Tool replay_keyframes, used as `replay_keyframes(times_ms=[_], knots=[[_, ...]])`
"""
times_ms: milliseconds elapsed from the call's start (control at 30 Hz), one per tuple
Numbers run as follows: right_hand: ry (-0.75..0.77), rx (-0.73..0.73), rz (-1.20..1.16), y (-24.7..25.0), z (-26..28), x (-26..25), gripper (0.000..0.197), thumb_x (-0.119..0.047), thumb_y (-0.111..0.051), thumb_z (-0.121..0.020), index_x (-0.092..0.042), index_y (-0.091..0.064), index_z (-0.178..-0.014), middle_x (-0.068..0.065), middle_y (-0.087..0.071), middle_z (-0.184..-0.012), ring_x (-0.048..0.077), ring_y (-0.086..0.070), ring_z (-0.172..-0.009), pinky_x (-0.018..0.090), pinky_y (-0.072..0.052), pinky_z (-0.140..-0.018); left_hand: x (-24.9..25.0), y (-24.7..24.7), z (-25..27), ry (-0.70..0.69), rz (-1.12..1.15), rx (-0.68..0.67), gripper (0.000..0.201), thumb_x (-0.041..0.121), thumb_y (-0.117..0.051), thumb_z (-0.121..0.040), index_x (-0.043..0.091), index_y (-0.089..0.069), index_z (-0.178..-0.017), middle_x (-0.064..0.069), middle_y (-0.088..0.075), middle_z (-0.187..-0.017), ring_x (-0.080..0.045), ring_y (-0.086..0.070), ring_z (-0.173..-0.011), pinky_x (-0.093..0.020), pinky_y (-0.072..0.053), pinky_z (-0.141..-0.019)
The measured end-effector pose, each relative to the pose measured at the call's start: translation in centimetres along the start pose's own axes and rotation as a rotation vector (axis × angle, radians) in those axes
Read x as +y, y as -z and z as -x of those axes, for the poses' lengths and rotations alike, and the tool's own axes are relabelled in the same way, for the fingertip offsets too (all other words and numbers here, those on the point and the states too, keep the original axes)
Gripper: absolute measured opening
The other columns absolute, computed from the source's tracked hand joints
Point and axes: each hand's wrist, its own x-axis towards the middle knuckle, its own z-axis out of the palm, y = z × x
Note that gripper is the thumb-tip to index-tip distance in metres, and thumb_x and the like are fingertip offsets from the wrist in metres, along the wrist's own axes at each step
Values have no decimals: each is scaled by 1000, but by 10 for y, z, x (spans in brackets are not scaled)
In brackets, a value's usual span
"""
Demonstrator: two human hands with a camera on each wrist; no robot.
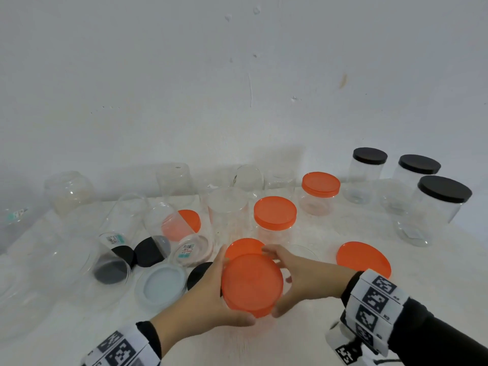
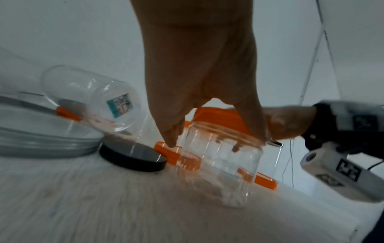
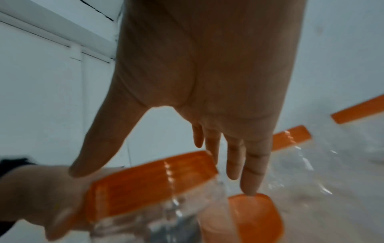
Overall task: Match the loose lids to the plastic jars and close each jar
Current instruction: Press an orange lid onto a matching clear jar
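Jar (image 2: 220, 157) body hidden beneath lid (image 1: 252, 285)

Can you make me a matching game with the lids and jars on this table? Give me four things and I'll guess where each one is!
Things:
1. orange lid in both hands
2. pale blue lid
3. three black-lidded jars
4. loose orange lid

Places:
A. far right, at the back
B. lying flat beside the right wrist
C. on a clear jar, front middle
D. flat on the table, left of the left hand

Pairs: 1-C, 2-D, 3-A, 4-B
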Motion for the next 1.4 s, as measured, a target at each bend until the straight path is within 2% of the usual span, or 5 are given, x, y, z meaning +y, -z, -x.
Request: replay_keyframes(times_ms=[100,233,367,833,1400], knots=[[54,-3,146,0,0,-28,116,-42,-87,-64,-43,-7,-147,-20,-22,-145,4,-27,-130,20,-31,-101,-9,1,1,11,114,-72,115,42,-89,-58,75,2,-118,51,-37,-117,23,-45,-110,1,-41,-79],[55,-99,540,-9,-9,-60,115,-45,-83,-68,-41,-1,-150,-15,-13,-151,19,-17,-137,46,-33,-109,-14,-3,-2,12,168,-88,111,28,-88,-66,45,-10,-143,27,-40,-131,7,-45,-119,-3,-41,-86],[-12,-164,704,-8,-16,-74,111,-43,-83,-68,-48,-5,-147,-9,-16,-149,24,-24,-134,53,-41,-100,-17,-4,-5,-1,209,-91,93,23,-88,-66,50,-24,-127,24,-47,-127,12,-48,-112,-3,-43,-83],[-76,-77,722,-14,-25,-69,109,-75,-72,-57,-43,-13,-143,-5,-28,-140,27,-37,-124,41,-41,-84,-29,-8,-9,-75,188,-21,89,38,-91,-56,47,-35,-125,26,-54,-122,12,-51,-112,-12,-44,-93],[-141,-40,691,-21,-21,-70,105,-79,-67,-59,-43,-12,-142,1,-27,-141,29,-38,-118,41,-43,-83,-28,-12,-6,-87,176,2,95,37,-90,-59,39,-31,-134,22,-49,-129,6,-49,-118,-21,-43,-101]])
